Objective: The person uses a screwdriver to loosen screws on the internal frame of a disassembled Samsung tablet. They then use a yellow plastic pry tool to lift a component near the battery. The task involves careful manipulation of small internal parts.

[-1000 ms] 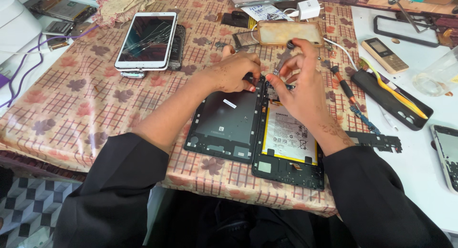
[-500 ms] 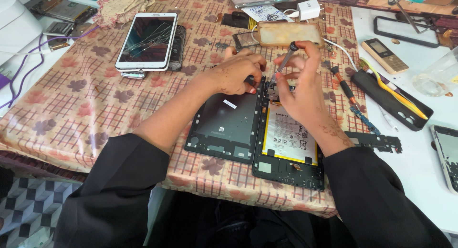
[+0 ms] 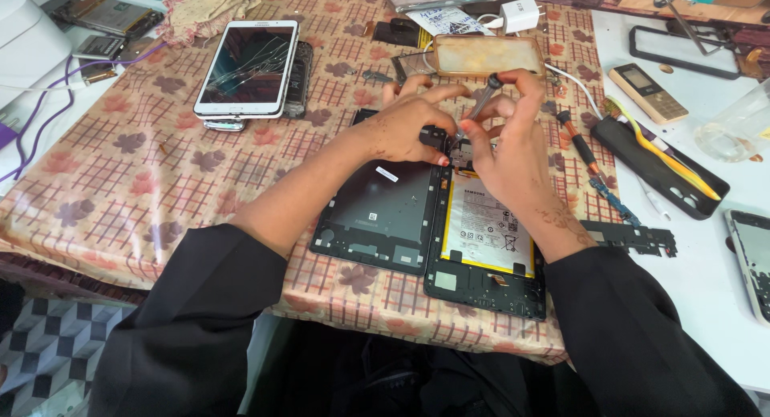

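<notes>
Right hand (image 3: 513, 140) pinches a screwdriver (image 3: 479, 108), tip down on the opened tablet (image 3: 485, 248). Left hand (image 3: 405, 128) curled, fingertips pressing the tablet's top edge beside its back cover (image 3: 381, 212).

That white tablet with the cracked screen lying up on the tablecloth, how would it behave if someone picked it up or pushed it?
The white tablet is probably stiff and flat, so it should slide on the patterned tablecloth rather than roll. Its glass shows spreading cracks, so it likely sheds splinters and would dislike bending. It lies partly on a dark device, so a push may rock it.
</notes>
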